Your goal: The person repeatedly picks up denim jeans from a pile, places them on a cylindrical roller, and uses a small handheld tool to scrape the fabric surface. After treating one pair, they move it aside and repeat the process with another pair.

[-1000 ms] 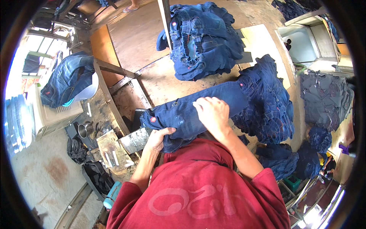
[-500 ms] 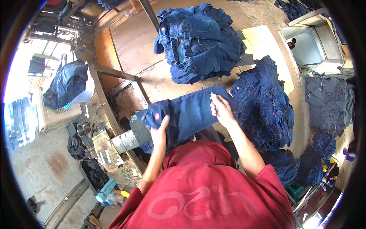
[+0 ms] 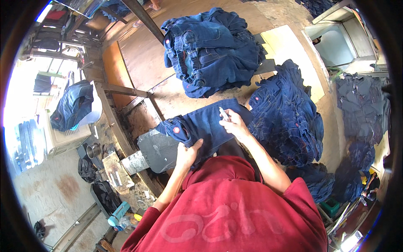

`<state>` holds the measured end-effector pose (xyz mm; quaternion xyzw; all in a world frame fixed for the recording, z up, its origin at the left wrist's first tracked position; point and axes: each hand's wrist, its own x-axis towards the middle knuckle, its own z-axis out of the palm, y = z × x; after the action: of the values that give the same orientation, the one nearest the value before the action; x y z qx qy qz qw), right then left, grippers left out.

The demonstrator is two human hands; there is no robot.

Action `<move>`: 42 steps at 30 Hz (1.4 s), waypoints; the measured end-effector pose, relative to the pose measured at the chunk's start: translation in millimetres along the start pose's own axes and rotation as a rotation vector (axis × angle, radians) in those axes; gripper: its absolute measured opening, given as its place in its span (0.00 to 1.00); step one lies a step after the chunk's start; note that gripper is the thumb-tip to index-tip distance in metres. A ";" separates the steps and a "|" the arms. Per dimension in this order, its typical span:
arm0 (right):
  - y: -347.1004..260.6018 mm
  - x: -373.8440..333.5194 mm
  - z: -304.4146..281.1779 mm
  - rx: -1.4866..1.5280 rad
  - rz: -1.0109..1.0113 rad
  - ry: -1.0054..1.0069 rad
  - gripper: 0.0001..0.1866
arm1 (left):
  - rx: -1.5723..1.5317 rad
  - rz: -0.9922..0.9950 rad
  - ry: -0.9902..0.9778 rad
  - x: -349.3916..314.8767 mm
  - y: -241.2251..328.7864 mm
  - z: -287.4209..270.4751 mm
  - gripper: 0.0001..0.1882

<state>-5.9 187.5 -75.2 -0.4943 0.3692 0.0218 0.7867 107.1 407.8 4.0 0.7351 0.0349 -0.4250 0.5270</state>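
A dark blue denim garment (image 3: 214, 122) with a red-and-white round patch lies stretched over a flat dark board (image 3: 157, 150) in front of me. The board's bare left part shows beyond the waistband and joins a grey wrapped arm (image 3: 135, 163). My left hand (image 3: 189, 154) is closed on the garment's near edge, thumb on top. Above the cloth's right part, my right hand (image 3: 236, 125) pinches a short pale grey stick-like tool (image 3: 223, 113), tip pointing up and away. Its exact kind is unclear.
A tall denim pile (image 3: 214, 48) stands ahead; another denim heap (image 3: 289, 119) lies to the right. Grey garments (image 3: 361, 105) are farther right. At left are a wooden frame (image 3: 119, 122), a metal cup (image 3: 92, 150) and a light-blue bottle (image 3: 119, 213).
The garment's waistband end has shifted right along the board, baring more of it. My left hand moved right with it; my right hand, still holding the tool, moved slightly left.
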 end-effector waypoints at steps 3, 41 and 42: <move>-6.3 -7.4 8.7 -0.493 -0.160 0.150 0.16 | -0.428 -0.479 -0.096 13.1 4.2 5.2 0.17; 13.2 -59.5 15.1 -0.604 -0.293 0.181 0.26 | -0.302 -0.330 -0.236 21.3 -1.3 23.9 0.09; 12.5 -59.8 15.3 -0.592 -0.319 0.184 0.25 | -0.239 -0.297 -0.205 24.9 1.1 31.2 0.08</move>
<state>-45.8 225.8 -45.0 -0.7523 0.3343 -0.0397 0.5663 105.0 372.3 -14.2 0.6071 0.1395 -0.5633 0.5428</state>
